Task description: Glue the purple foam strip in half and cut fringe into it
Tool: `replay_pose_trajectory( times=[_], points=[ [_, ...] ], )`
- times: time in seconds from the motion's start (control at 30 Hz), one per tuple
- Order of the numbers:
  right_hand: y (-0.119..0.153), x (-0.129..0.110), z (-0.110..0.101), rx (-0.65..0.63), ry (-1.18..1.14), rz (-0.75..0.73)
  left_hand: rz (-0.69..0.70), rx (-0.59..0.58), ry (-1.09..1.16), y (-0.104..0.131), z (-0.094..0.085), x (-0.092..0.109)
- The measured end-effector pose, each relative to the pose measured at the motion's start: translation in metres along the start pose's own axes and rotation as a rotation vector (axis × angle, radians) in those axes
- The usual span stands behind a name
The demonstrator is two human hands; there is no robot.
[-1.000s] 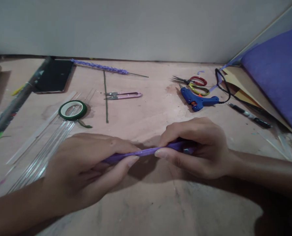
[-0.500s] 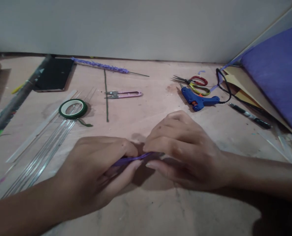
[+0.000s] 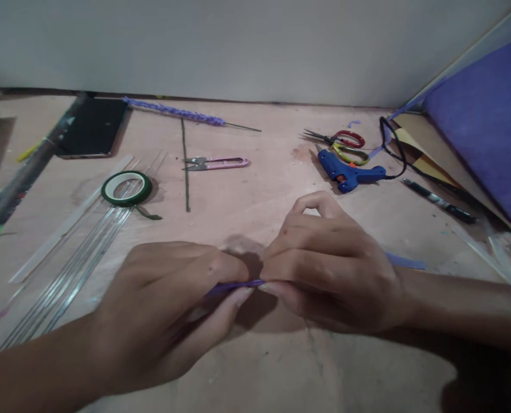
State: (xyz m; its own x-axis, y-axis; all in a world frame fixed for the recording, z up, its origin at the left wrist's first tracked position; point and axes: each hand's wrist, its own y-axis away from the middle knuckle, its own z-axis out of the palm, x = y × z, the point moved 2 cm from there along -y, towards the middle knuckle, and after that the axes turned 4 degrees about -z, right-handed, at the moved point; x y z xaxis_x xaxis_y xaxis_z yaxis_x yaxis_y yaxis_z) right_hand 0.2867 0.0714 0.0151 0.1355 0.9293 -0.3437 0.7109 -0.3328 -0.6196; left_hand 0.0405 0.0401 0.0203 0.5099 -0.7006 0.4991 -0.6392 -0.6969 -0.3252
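Note:
A thin purple strip point(image 3: 239, 284), paper or fabric, stretches across the short gap between my two hands. My left hand point(image 3: 173, 304) pinches it between thumb and curled fingers. Close by on the right, my right hand point(image 3: 328, 269) grips the other side with thumb and fingertips, its upper finger arched. Most of the strip is hidden inside the hands. Behind my right wrist a flat purple strip end point(image 3: 408, 261) shows on the table; I cannot tell whether it belongs to the held piece.
Left lie a green tape roll point(image 3: 108, 189), clear sticks point(image 3: 81, 269) and a phone point(image 3: 92, 129). Beyond my hands are pink thread snips point(image 3: 225, 164), a green stem point(image 3: 187, 192) and a purple-wrapped wire point(image 3: 173, 110). Scissors point(image 3: 350, 137), a blue glue gun point(image 3: 350, 175), a pen point(image 3: 440, 201) and purple material point(image 3: 483, 126) are right.
My right hand has closed its pinch on the strip and shifted slightly right. Both hands' fingertips sit a little lower. The purple strip end has come into view behind my right wrist.

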Motion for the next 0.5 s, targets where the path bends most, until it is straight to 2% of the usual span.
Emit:
replay_pose_trajectory(
  times=[0.3, 0.5],
  points=[
    [0.0021, -0.0034, 0.0018, 0.008, 0.01, 0.004, 0.006, 0.085, 0.018, 0.0048, -0.0024, 0.0041],
    [0.0028, -0.0026, 0.0055, 0.023, 0.009, 0.005, 0.002, -0.023, -0.005, 0.0001, 0.0021, 0.002]
  ],
)
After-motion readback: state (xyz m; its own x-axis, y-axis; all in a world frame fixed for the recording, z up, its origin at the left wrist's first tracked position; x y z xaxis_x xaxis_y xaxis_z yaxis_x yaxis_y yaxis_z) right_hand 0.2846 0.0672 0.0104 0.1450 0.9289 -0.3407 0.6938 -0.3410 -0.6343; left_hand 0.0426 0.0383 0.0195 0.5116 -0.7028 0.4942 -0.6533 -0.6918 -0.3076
